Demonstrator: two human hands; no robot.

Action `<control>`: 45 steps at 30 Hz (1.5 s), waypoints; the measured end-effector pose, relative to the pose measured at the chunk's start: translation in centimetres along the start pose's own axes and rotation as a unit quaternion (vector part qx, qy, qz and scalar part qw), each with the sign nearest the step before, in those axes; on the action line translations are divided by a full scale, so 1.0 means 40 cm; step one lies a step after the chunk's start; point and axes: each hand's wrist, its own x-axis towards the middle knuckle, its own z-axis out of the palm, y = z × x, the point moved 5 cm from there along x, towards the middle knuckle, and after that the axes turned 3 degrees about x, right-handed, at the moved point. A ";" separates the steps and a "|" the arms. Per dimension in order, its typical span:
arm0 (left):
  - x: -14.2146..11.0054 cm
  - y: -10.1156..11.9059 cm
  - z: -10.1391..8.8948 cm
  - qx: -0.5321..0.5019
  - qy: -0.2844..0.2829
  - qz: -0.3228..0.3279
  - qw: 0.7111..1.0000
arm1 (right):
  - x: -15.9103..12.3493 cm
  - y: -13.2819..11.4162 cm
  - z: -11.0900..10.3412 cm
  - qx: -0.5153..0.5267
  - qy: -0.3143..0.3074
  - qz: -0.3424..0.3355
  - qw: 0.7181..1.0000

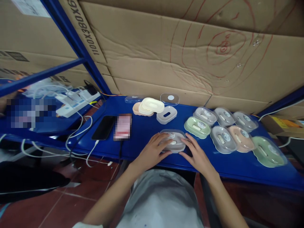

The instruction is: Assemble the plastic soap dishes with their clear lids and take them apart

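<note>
Both left hand (154, 150) and right hand (197, 155) are open, with spread fingers touching opposite sides of the clear-covered grey oval case (176, 147), where gentle, even pressure seems best.

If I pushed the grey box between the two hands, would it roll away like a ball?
Probably not: the grey box is low and wide and sits flat on the blue table, so I'd expect it to slide. Its clear lid looks smooth and shiny, so it may feel slippery. It looks like plastic, so it's probably stiff and fairly light.
</note>
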 end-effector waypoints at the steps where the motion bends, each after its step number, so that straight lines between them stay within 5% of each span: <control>1: -0.001 0.001 0.000 0.002 0.003 0.005 1.000 | 0.000 -0.003 -0.003 -0.010 0.010 -0.017 1.000; 14: -0.037 0.020 0.015 0.110 0.041 0.059 0.991 | -0.009 -0.045 -0.005 -0.067 0.063 -0.105 0.990; 24: -0.001 -0.009 0.019 0.029 0.033 0.046 0.998 | 0.007 -0.012 -0.002 0.021 0.047 0.017 0.999; 30: -0.001 -0.029 0.034 -0.007 0.043 0.004 0.999 | 0.008 -0.005 0.008 0.006 0.039 0.030 0.999; 45: -0.018 -0.010 0.025 0.050 0.059 0.047 0.996 | -0.004 -0.020 0.013 -0.052 0.043 -0.008 0.998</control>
